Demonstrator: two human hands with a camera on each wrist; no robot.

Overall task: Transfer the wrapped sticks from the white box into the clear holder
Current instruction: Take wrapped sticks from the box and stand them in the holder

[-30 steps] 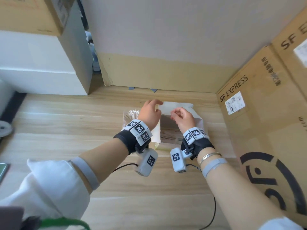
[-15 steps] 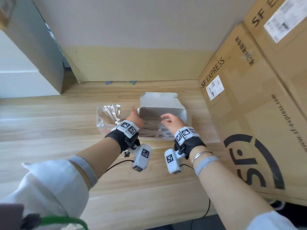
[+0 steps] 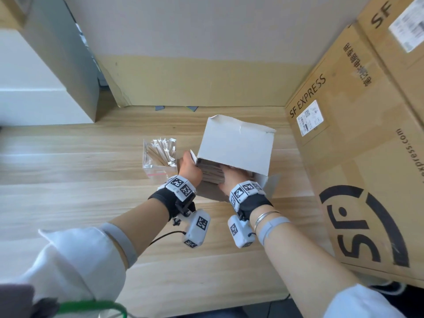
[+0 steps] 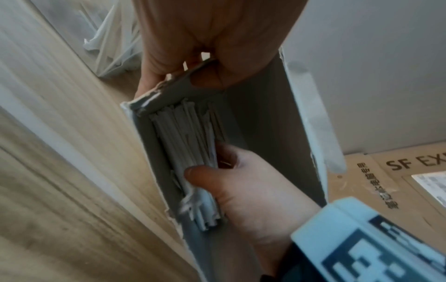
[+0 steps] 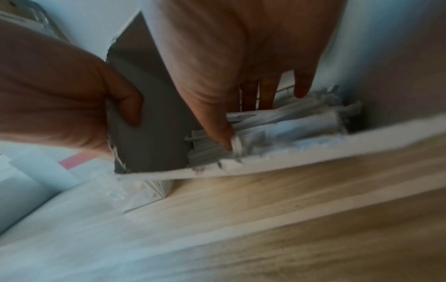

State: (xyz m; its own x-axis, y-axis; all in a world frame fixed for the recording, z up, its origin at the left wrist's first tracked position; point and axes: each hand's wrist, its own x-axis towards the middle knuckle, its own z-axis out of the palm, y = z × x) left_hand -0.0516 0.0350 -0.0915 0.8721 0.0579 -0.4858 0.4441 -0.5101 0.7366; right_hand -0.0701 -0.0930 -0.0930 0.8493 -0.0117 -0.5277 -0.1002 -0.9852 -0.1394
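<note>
Fingers (image 5: 299,84) of the right hand (image 3: 231,177) reach deep into the tipped white box (image 3: 236,145), thumb and fingers closed around a bundle of wrapped sticks (image 4: 190,152) lying along its lower wall. The left hand (image 3: 189,167) pinches the box's torn left edge, thumb inside, fingers outside. From overhead the box's open mouth faces the person and the sticks barely show; the left wrist view reveals the whole bundle and the thumb pressed on it. Just left of the box stands the clear holder (image 3: 160,154), already bristling with sticks. Everything sits on a pale wooden table (image 3: 80,180), with SF Express cartons (image 3: 355,157) stacked at the right.
</note>
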